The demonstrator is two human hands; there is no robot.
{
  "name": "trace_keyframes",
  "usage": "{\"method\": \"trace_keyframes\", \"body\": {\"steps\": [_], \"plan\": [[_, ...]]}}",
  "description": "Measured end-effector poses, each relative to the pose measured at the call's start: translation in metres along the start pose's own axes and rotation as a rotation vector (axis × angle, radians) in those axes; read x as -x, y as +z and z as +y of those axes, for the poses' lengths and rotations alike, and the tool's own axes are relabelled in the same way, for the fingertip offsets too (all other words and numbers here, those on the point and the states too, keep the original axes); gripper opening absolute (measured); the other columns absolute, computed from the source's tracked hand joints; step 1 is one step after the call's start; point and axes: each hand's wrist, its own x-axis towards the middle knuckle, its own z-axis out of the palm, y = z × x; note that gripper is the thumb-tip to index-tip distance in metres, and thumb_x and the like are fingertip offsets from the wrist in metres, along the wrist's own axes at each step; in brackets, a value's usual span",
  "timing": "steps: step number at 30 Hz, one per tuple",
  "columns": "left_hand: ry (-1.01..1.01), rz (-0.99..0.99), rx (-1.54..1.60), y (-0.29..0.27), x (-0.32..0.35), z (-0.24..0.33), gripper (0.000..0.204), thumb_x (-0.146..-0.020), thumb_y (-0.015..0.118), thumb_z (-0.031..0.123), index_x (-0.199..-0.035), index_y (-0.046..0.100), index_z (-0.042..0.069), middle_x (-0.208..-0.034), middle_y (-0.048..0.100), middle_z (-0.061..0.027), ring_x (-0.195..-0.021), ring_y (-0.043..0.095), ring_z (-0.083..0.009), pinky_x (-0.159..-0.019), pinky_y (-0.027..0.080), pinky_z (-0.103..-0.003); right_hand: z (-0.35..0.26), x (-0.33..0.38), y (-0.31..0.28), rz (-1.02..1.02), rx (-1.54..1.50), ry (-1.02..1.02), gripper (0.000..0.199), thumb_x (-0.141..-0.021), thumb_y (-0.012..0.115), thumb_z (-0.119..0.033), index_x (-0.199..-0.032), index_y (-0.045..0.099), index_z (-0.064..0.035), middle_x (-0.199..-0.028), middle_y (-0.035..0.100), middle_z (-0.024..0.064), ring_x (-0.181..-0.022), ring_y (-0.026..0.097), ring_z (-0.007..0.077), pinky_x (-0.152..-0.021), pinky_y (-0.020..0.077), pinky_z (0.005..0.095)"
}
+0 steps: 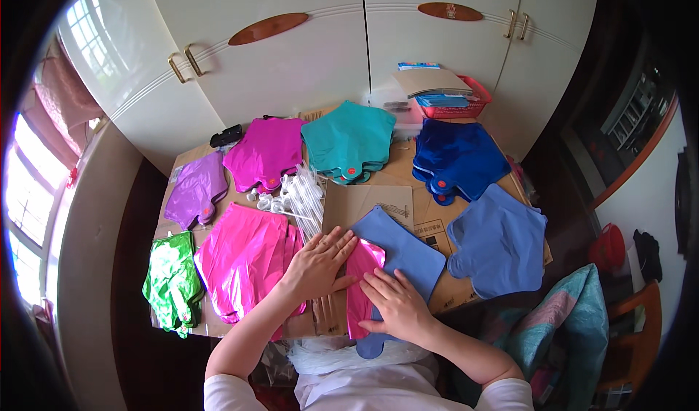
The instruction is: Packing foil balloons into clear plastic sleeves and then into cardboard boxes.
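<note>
Left hand [320, 264] flat at left edge of pink foil [356, 313], fingers straight, slightly parted. Right hand [399, 305] flat across pink and blue, fingers spread a little. Pink foil lies over blue foil [411, 251]. White sticks [304, 198] beyond left hand; pink stack [240, 262] left.

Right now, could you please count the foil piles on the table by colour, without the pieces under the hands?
Green pile: 1
Pink pile: 1
Purple pile: 1
Magenta pile: 1
Teal pile: 1
Dark blue pile: 1
Light blue pile: 1
Total: 7 (pink piece and blue piece excluded)
</note>
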Motion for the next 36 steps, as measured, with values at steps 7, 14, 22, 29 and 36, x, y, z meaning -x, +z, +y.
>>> {"method": "trace_keyframes", "body": {"steps": [7, 14, 22, 29, 36], "plan": [[0.215, -0.070, 0.021, -0.018, 0.008, 0.010, 0.109, -0.064, 0.053, 0.074, -0.134, 0.031, -0.006, -0.139, 0.034, -0.0229, -0.133, 0.027, -0.0288, -0.109, 0.021, -0.043, 0.008, 0.001, 0.002, -0.035, -0.045, -0.036, 0.075, -0.068, 0.066, -0.055, -0.119, 0.051, -0.0017, -0.129, 0.046, 0.0144, -0.125, 0.039, 0.0276, -0.105, 0.0271, 0.0468], [0.226, -0.171, -0.049, -0.021, 0.005, 0.022, 0.114, -0.057, 0.055, 0.079, -0.141, 0.026, 0.008, -0.141, 0.025, -0.0271, -0.131, 0.024, -0.0428, -0.107, 0.022, -0.048, 0.053, -0.030, -0.029, 0.050, -0.027, 0.130, 0.048, -0.071, 0.071, -0.035, -0.102, 0.054, -0.0024, -0.115, 0.051, 0.0160, -0.109, 0.047, 0.0329, -0.092, 0.0392, 0.0410], [0.201, -0.165, -0.065, -0.022, 0.008, 0.025, 0.115, -0.055, 0.054, 0.082, -0.141, 0.027, 0.011, -0.140, 0.026, -0.0282, -0.130, 0.027, -0.0449, -0.105, 0.025, -0.050, 0.105, -0.049, -0.048, -0.294, -0.398, 0.541, 0.051, -0.075, 0.070, -0.035, -0.105, 0.052, 0.0022, -0.102, 0.060, 0.0200, -0.094, 0.058, 0.0307, -0.080, 0.0457, 0.0366], [0.169, -0.048, -0.030, -0.015, 0.002, 0.027, 0.113, -0.057, 0.053, 0.082, -0.137, 0.033, 0.005, -0.136, 0.029, -0.0332, -0.129, 0.026, -0.0469, -0.106, 0.023, -0.052, 0.117, -0.066, -0.039, -0.343, -0.227, 0.494, 0.029, -0.078, 0.059, -0.027, -0.092, 0.063, -0.0016, -0.093, 0.064, 0.0198, -0.090, 0.061, 0.0348, -0.077, 0.0473, 0.0417], [0.109, 0.012, 0.006, -0.002, -0.004, 0.022, 0.112, -0.059, 0.051, 0.082, -0.134, 0.036, 0.001, -0.133, 0.029, -0.0366, -0.125, 0.025, -0.0542, -0.105, 0.020, -0.056, 0.111, -0.091, -0.037, -0.238, -0.075, 0.492, 0.026, -0.075, 0.063, -0.022, -0.093, 0.059, -0.0031, -0.089, 0.064, 0.0191, -0.089, 0.061, 0.0364, -0.075, 0.0479, 0.0444]]}}
